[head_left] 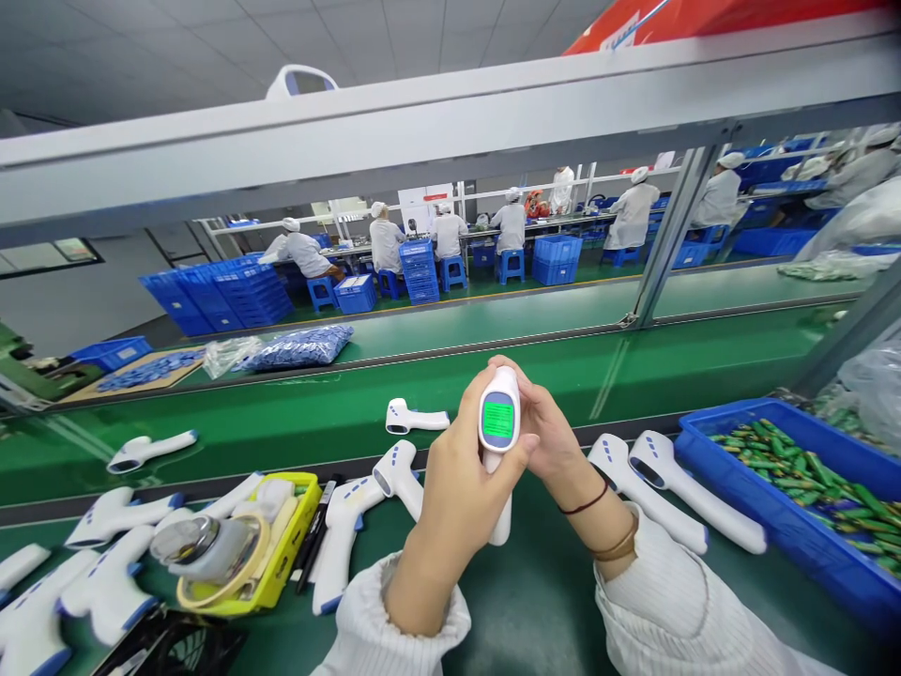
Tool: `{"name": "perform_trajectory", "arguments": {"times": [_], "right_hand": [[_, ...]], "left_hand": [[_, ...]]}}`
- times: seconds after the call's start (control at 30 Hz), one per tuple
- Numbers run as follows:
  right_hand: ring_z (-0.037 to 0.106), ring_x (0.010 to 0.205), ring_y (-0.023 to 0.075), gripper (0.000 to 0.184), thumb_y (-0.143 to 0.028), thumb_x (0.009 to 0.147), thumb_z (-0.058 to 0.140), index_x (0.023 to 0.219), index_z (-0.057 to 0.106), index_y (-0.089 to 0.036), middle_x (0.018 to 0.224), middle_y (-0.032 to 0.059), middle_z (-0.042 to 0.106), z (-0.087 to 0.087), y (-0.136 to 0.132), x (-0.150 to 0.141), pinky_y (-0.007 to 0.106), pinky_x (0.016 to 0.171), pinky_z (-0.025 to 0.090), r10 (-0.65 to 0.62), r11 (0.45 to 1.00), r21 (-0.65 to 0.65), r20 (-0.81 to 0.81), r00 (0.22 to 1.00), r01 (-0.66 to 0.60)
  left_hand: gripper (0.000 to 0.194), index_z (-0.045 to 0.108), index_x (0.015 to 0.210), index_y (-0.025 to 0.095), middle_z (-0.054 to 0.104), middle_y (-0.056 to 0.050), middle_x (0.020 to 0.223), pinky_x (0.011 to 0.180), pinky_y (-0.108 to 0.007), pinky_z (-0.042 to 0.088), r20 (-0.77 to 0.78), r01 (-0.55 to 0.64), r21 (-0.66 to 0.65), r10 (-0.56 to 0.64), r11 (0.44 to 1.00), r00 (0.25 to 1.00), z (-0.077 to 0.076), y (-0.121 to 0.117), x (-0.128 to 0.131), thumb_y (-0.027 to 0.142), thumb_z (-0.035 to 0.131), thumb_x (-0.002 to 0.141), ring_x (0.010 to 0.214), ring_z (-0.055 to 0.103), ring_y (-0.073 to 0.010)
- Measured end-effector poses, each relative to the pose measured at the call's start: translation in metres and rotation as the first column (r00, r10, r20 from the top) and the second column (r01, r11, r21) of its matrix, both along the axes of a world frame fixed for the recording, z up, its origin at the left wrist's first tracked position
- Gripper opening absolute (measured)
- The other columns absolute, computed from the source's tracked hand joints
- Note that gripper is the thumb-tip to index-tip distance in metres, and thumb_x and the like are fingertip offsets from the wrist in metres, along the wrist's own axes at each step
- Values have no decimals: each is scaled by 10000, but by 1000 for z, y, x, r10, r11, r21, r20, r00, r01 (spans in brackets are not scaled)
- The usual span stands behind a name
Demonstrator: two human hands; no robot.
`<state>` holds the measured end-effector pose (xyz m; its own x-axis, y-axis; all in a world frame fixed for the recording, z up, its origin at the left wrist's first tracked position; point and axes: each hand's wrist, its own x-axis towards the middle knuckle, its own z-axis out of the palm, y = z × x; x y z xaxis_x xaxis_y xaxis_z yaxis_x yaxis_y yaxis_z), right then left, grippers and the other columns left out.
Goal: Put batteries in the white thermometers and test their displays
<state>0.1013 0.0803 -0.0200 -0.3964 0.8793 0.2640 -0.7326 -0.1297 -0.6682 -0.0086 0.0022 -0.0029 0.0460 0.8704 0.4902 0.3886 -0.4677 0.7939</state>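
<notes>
- Grasping a white thermometer (499,420) with both hands, raised above the green surface (535,601).
- Wrapping its left side with the left hand (454,469), thumb included, close below the screen.
- Gripping its right side with the right hand (553,437); wearing a dark band and a brown one near that wrist.
- Showing a lit green screen toward the wearer, with text too small to read.
- Beside the right forearm, a pair of spare thermometers (694,488), next to a blue bin (781,530) of small green parts (795,469).
- Left of the hands, more thermometers in a loose spread, around a yellow tray (278,582) with a jar (211,549) in it.
- Just right of the tray, black markers (310,540).
- Beyond the surface, across a dark rail, two thermometers well apart on a green strip (282,418).
- Farther back, a bag (302,347) of blue parts, blue crates (218,296) and seated workers (386,242) in white.
</notes>
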Motion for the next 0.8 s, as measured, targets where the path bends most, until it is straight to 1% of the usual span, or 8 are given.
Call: {"name": "perform_trajectory", "arguments": {"times": [0.1,0.2,0.27,0.43,0.57,0.7,0.8], "right_hand": [[540,644,69,285,-313,711,787,946,649,-228,758,-62,580,-1,0,-2,171,601,470,-11,999,-52,-16,1000,10],[561,669,77,326,-319,702,796,974,641,-226,780,-60,602,-3,0,-3,177,619,484,-29,997,-69,-5,1000,29],[566,671,80,332,-313,702,799,981,642,-223,792,-57,613,-3,0,-3,179,620,488,-26,997,-79,-12,1000,25],[550,645,73,321,-318,701,792,968,636,-231,768,-64,597,-2,-1,-3,172,601,480,-20,997,-74,-4,1000,20],[550,662,82,322,-336,711,785,978,635,-238,782,-57,604,-3,0,-3,177,611,484,-30,996,-87,15,999,31],[543,665,92,312,-357,720,768,968,618,-241,781,-52,592,-4,1,-1,187,611,481,-37,998,-55,40,998,39],[553,668,89,371,-337,700,781,1015,611,-242,804,-51,586,-4,1,1,187,614,482,3,1000,-10,33,999,-2]], "left_hand": [[625,328,1492,367,492,32,1475,1012,-251,447,-42,-6,-10,6,1000,999,2,0,0,312,602,933,1275,551,-183],[611,333,1482,375,539,38,1430,919,-247,487,-66,-22,-31,20,999,998,3,-1,-2,303,591,933,1163,622,-177],[612,331,1480,377,562,38,1403,913,-257,490,-75,-31,-40,28,999,997,3,-1,-2,299,589,931,1129,637,-182],[620,329,1485,384,520,31,1449,962,-271,469,-74,-30,-23,28,999,997,2,-1,-2,308,591,928,1221,589,-200],[610,362,1482,350,500,-3,1471,981,-286,459,-57,-30,0,30,1000,998,2,0,-1,294,596,921,1259,566,-222],[618,368,1487,329,512,-30,1459,967,-311,469,-56,-30,-4,29,1000,998,2,0,-1,302,600,915,1238,580,-251],[626,360,1487,346,531,-17,1440,926,-298,480,-65,-42,-16,41,999,997,2,-1,-1,297,603,912,1181,614,-245]]}}
